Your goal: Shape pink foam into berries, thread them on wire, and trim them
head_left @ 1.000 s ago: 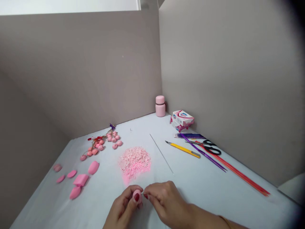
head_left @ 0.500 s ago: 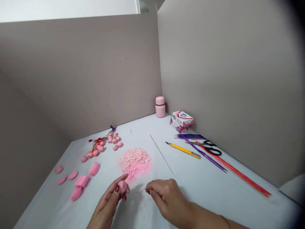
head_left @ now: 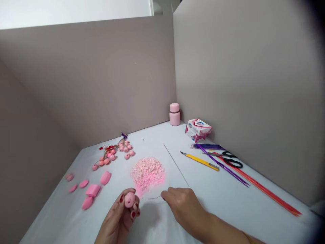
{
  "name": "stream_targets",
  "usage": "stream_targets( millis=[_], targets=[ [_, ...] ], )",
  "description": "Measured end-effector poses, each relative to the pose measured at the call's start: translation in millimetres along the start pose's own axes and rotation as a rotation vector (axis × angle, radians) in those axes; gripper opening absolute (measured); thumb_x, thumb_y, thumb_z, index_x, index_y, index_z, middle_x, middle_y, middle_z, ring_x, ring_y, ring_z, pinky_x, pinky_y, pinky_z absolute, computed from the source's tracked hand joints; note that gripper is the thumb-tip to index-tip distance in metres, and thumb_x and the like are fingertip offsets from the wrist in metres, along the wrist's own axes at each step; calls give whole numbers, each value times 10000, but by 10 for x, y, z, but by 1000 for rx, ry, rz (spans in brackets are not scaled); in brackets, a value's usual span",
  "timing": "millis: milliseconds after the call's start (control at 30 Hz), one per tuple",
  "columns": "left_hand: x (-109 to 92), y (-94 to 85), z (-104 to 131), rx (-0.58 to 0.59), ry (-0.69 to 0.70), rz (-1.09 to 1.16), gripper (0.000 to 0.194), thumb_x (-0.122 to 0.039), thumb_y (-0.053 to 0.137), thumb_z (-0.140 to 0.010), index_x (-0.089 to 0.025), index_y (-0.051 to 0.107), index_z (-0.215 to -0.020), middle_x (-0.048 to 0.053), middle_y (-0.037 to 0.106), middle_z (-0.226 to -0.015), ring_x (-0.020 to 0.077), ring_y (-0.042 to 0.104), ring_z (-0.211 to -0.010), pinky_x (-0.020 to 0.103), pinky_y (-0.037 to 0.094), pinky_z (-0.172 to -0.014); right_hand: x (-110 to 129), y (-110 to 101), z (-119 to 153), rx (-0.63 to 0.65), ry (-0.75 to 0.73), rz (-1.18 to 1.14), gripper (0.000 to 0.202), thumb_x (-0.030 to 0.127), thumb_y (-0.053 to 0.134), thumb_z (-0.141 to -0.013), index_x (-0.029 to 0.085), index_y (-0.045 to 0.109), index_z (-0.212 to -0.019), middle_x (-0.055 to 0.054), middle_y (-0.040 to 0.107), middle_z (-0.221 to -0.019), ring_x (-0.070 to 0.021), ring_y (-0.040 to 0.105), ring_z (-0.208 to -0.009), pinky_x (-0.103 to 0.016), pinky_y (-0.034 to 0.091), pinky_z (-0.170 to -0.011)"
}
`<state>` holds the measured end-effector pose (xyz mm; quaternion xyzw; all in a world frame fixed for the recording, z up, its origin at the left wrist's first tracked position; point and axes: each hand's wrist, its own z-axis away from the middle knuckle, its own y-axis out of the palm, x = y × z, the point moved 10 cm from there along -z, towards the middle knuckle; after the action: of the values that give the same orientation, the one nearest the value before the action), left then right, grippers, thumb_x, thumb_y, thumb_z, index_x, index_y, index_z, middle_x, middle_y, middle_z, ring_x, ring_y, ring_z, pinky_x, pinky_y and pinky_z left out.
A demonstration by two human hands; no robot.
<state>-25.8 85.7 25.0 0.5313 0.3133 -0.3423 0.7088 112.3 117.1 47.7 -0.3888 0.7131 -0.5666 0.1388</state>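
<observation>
While the left hand (head_left: 115, 217) is cradling a pink ball (head_left: 129, 199) low in the view, its thumb and fingers are curling partway round the sides and leaving a small hole (head_left: 129, 202) exposed. The right hand (head_left: 186, 207) is pinching 1 end of a thin wire (head_left: 153, 198), its fingers folding closed, and the free end is pointing toward the ball without touching it. For good control, the left hand should be keeping a light, even hold, since the ball's surface is probably marking easily. The right should be gripping the wire short, because so slender a piece is likely bending under sideways pressure, and keeping it in line with the hole. Pink shavings (head_left: 148, 172) are lying just beyond both hands; staying clear of that heap is probably helping keep crumbs off the ball.
</observation>
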Motion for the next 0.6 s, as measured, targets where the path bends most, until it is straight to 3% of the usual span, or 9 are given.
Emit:
stream_targets(
  millis=[100, 267, 400, 600],
  targets=[
    [8, 3, 8, -16, -7, 21, 171, -317, 666, -717, -212, 681, -851, -20, 592, -679, 85, 492, -574, 217, 440, -623, -37, 56, 0, 35, 19, 1, 209, 9, 467, -706, 195, 557, -670, 9, 616, -617, -142, 560, -518, -253, 276, -460],
    [14, 6, -1, 7, -1, 33, 169, -310, 661, -728, -191, 675, -846, -10, 602, -680, 79, 494, -576, 197, 432, -593, 32, -194, 47, -186, -30, -198, 279, 66, 352, -839, 181, 604, -812, -14, 615, -620, -151, 574, -546, -255, 348, -509],
    [23, 24, -20, 45, 10, 1, 167, -320, 614, -767, -180, 660, -845, -6, 582, -691, 86, 479, -594, 199, 420, -594, 49, -411, 107, -361, -64, -380, 262, 75, 362, -852, 158, 610, -876, -30, 633, -645, -145, 577, -548, -250, 383, -530],
    [83, 41, -68, 79, 19, -66, 198, -350, 577, -788, -197, 646, -893, 1, 595, -729, 98, 471, -622, 203, 409, -619, 96, -506, 142, -402, -100, -474, 244, 61, 386, -842, 139, 612, -891, -34, 628, -633, -143, 568, -530, -252, 389, -513]
  ],
)
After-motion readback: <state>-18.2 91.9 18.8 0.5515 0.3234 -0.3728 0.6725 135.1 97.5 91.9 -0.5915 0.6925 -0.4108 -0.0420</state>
